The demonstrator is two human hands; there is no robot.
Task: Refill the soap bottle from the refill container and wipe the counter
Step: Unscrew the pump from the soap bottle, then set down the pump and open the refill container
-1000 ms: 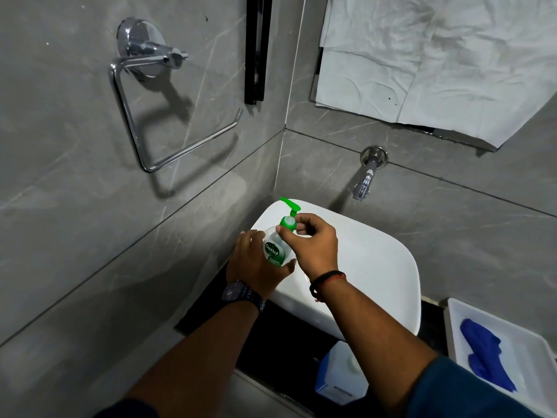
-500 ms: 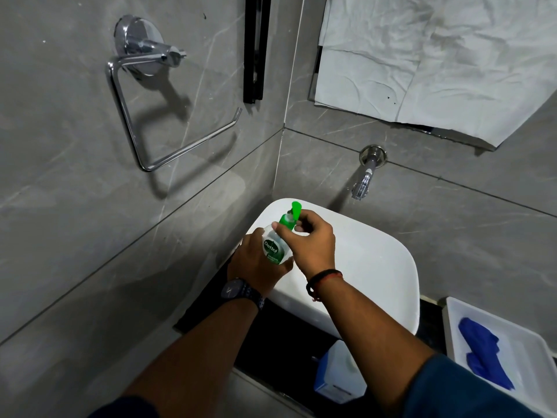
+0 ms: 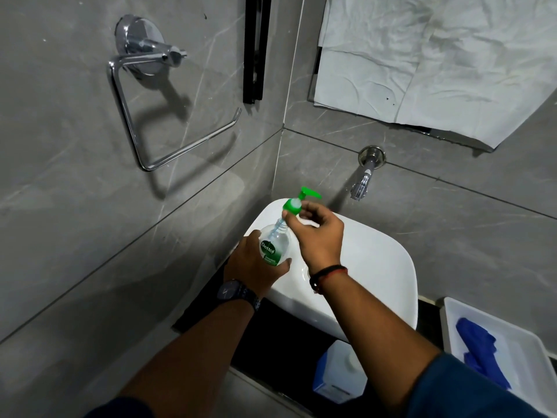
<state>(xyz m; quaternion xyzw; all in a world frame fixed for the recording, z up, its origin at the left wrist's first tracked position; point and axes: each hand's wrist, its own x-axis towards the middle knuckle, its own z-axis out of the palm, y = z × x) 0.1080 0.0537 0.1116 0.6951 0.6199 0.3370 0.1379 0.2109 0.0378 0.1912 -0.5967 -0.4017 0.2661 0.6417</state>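
Note:
A clear Dettol soap bottle with a green label is held over the left rim of the white basin. My left hand wraps around its body from below. My right hand pinches the green pump cap, which is lifted off the bottle's neck; the threaded neck shows under it. A white and blue refill container stands on the black counter in front of the basin, partly hidden by my right forearm.
A white tray at the right holds a blue cloth. A chrome tap juts from the grey tiled wall above the basin. A chrome towel ring hangs on the left wall. White paper covers the mirror.
The green pump cap has turned and come up off the bottle's neck in my right hand. The bottle has tilted a little in my left hand.

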